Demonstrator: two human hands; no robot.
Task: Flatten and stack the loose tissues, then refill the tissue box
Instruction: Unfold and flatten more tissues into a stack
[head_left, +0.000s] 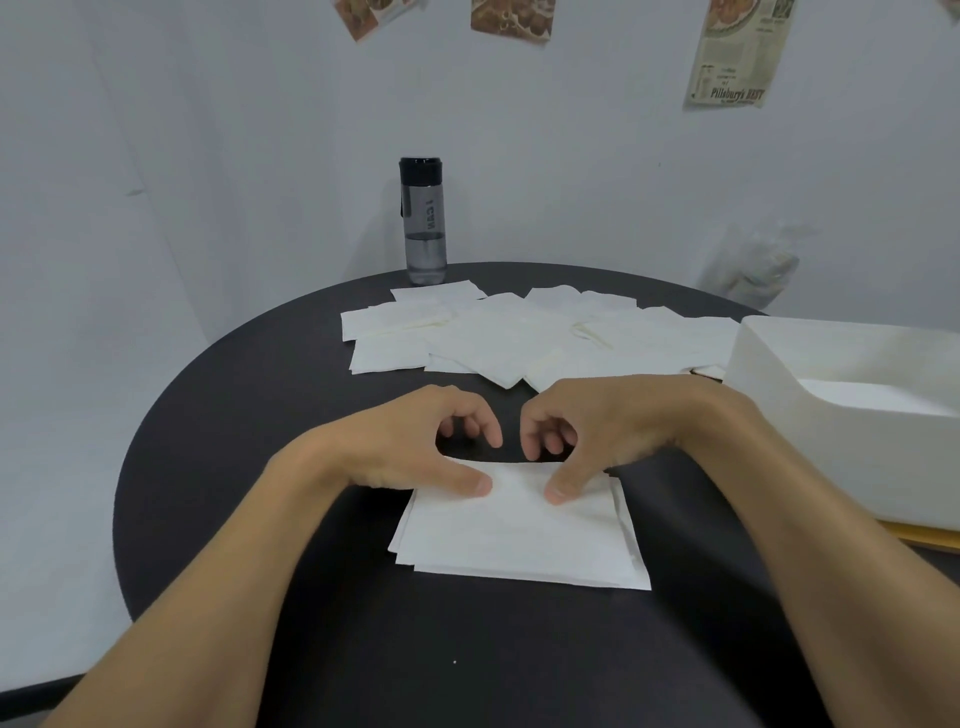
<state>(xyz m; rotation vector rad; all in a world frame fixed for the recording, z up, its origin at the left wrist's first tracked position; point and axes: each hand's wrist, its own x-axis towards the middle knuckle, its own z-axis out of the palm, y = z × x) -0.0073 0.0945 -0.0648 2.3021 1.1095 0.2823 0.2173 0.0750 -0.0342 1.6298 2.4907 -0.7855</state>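
The tissue stack (519, 525) is pressed flat under the thumbs of the left hand (410, 441) and right hand (602, 431), fingers curled, nothing gripped. Loose tissues (519, 332) are left waiting toward the table's (260, 395) far edge.

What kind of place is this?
Probably a plain indoor corner, perhaps a home or small office: a round black table near bare white walls, food clippings stuck up, and a water bottle.

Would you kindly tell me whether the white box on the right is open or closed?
Open: the tissue box shows no lid, and its inner walls are visible from above. Whether tissues lie inside, I cannot tell.
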